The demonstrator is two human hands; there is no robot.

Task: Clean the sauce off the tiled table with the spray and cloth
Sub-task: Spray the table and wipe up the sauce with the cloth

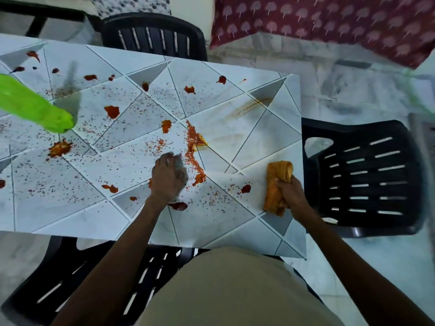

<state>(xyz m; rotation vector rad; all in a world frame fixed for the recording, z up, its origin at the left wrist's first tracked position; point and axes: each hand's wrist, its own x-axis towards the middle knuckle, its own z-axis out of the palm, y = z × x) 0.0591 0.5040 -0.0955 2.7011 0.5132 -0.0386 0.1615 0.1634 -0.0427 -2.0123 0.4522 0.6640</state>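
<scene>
The white tiled table point(235, 222) is dotted with red sauce blobs point(112, 111) and fine red specks. A ridge of gathered red bits point(191, 147) runs down the table's middle. My left hand point(168, 177) rests on the table just left of that ridge, its fingers curled over a pale grey, blurred piece point(182, 167). My right hand point(290, 192) grips a bunched orange cloth point(276, 184) near the table's right edge, with the cloth touching the tiles. A bright green bottle point(35, 107) stands at the left and is blurred. An orange smear point(251, 105) marks the far right tiles.
Black plastic chairs stand around the table: one on the right point(367, 180), one at the far side point(153, 36), one at the near side under me point(70, 278). A maroon patterned fabric point(329, 22) hangs at the back right. The floor is pale marble.
</scene>
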